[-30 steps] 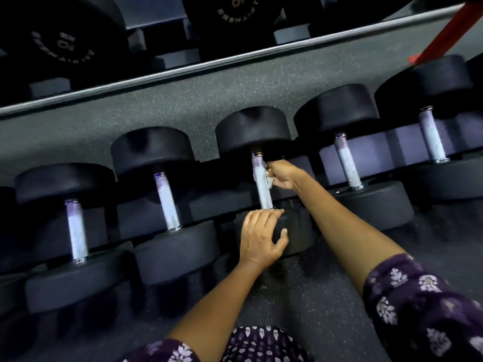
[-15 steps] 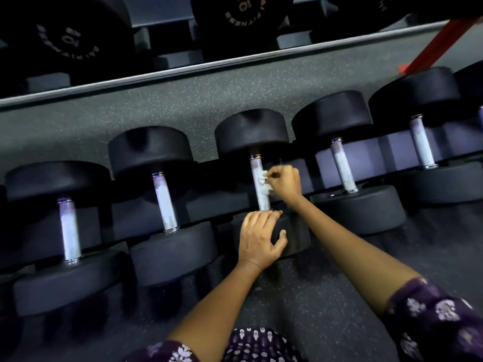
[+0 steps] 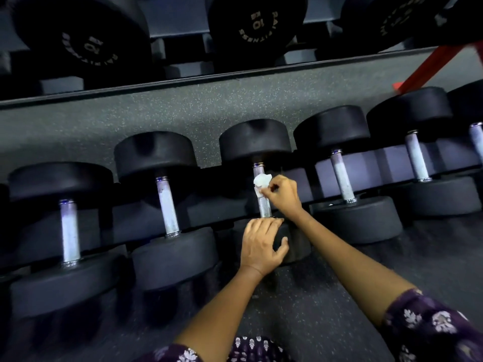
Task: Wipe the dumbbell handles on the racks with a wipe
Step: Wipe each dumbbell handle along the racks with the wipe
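Observation:
A row of black dumbbells with pale metal handles lies on the low rack. At the middle dumbbell, my right hand (image 3: 283,195) pinches a small white wipe (image 3: 262,182) against the upper part of its handle (image 3: 264,209). My left hand (image 3: 262,242) grips the near black head (image 3: 294,244) of the same dumbbell, fingers over the top and thumb on its face. The wipe and my hands hide most of the handle.
Neighbouring dumbbell handles stand to the left (image 3: 168,207) and right (image 3: 342,176). An upper rack rail (image 3: 183,79) carries larger dumbbells (image 3: 81,37) overhead. A red frame post (image 3: 428,66) rises at the upper right. Speckled rubber floor (image 3: 326,296) lies below.
My right hand has come from the right side of the handle onto its front, with the wipe now bunched higher on the handle. My left hand stays on the near head.

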